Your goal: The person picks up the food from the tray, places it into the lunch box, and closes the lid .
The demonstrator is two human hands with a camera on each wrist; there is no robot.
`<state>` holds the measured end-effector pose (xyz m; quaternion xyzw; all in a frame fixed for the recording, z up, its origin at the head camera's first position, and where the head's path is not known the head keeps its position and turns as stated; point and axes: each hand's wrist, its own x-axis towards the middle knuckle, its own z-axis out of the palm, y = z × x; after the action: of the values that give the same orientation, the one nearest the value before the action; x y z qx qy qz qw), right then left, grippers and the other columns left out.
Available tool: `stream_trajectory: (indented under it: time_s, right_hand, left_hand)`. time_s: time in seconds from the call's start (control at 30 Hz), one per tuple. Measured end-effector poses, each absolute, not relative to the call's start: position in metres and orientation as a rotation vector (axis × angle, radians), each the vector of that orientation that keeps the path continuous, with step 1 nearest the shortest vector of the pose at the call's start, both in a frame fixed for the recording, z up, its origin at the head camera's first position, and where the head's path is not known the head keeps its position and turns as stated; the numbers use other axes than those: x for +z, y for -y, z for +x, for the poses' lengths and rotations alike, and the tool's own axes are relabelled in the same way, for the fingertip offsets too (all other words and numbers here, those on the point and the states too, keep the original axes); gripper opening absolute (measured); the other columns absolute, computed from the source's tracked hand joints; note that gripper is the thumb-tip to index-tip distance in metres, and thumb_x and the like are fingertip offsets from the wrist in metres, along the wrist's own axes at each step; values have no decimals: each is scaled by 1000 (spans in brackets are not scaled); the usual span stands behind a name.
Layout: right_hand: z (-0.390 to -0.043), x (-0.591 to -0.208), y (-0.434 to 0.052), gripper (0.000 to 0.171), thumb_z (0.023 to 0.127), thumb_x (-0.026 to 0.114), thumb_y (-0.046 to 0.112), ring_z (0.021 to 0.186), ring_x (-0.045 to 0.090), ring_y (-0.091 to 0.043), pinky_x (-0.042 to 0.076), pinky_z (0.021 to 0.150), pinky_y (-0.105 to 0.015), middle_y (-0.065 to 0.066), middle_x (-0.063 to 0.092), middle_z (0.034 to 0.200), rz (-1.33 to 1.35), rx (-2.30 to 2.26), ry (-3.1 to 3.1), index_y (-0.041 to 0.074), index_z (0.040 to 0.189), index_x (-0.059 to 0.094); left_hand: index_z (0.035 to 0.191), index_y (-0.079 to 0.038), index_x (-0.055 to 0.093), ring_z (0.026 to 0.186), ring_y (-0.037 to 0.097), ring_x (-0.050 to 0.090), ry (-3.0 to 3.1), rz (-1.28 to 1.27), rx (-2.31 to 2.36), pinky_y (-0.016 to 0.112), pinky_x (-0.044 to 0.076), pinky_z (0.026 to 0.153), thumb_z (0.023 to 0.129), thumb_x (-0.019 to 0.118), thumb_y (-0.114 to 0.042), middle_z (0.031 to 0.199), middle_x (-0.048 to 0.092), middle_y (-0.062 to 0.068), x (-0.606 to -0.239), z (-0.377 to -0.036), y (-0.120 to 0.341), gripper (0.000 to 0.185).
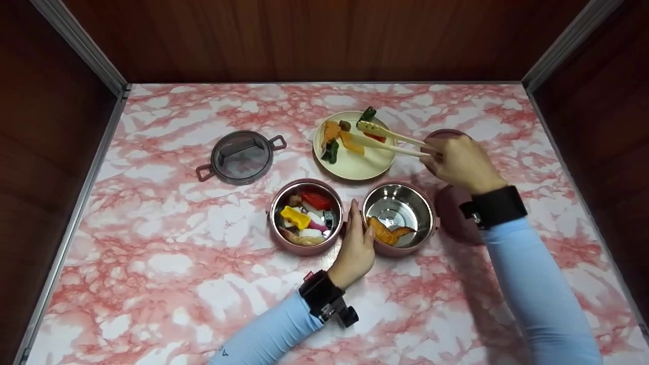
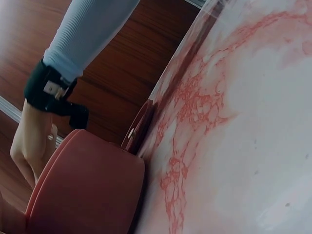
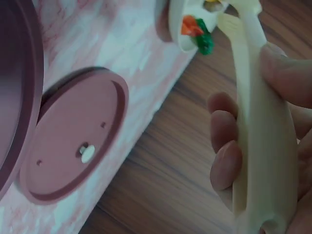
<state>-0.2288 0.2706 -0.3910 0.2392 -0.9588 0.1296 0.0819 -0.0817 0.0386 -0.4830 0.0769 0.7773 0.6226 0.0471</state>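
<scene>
My right hand [image 1: 464, 162] holds cream tongs [image 3: 268, 141], with thumb and fingers wrapped round the handle. The tongs' two arms are spread over a cream plate [image 1: 355, 170] carrying several toy food pieces. A red piece [image 1: 375, 137] shows between the arms. My left hand [image 1: 355, 253] lies along the left side of a pink steel-lined bowl [image 1: 426, 197], fingers straight and thumb at the rim. Inside that bowl is a brown, wing-shaped toy food piece [image 1: 385, 233]. Left of the hand, a second pink bowl [image 1: 304, 251] holds several mixed food pieces.
A dark see-through lid [image 1: 243, 159] with two side handles lies at the left. Two pink lids, one [image 1: 459, 218] nearer and one [image 1: 446, 133] farther, lie partly under the right arm. Wooden panels [image 1: 324, 40] enclose the marbled table.
</scene>
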Motion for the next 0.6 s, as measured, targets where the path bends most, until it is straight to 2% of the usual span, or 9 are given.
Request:
stream_trajectory:
  time_s: [0.13, 0.23, 0.43, 0.6]
  right_hand:
    - [-236, -395, -266, 31, 90, 73, 25, 71, 63, -32, 51, 65, -54, -12, 69, 81, 703, 382, 2942, 7, 115, 72]
    - [-237, -396, -265, 35, 92, 72, 26, 70, 63, -33, 52, 65, -53, -13, 69, 81, 700, 368, 2990, 5, 120, 70]
    - [-238, -395, -260, 18, 91, 72, 23, 61, 60, -33, 51, 57, -54, -10, 63, 70, 767, 260, 2979, 7, 98, 67]
    - [-237, -394, -253, 17, 88, 73, 23, 61, 58, -39, 47, 53, -59, -14, 60, 66, 737, 112, 2896, 9, 87, 64]
  left_hand:
    - [155, 6, -1, 148, 37, 7, -2358, 229, 1890, 46, 11, 118, 103, 40, -3, 161, 3, 25, -482, -82, -39, 67]
    - [155, 5, -1, 148, 37, 7, -2360, 227, 1876, 47, 11, 118, 104, 40, -4, 161, 3, 24, -482, -81, -40, 67]
    - [156, 4, -2, 148, 35, 5, -2369, 230, 1854, 46, 9, 118, 102, 41, -2, 162, 2, 22, -482, -82, -40, 68]
    - [155, 5, -2, 148, 35, 5, -2378, 226, 1836, 46, 8, 119, 103, 41, -3, 161, 3, 23, -483, -83, -39, 68]
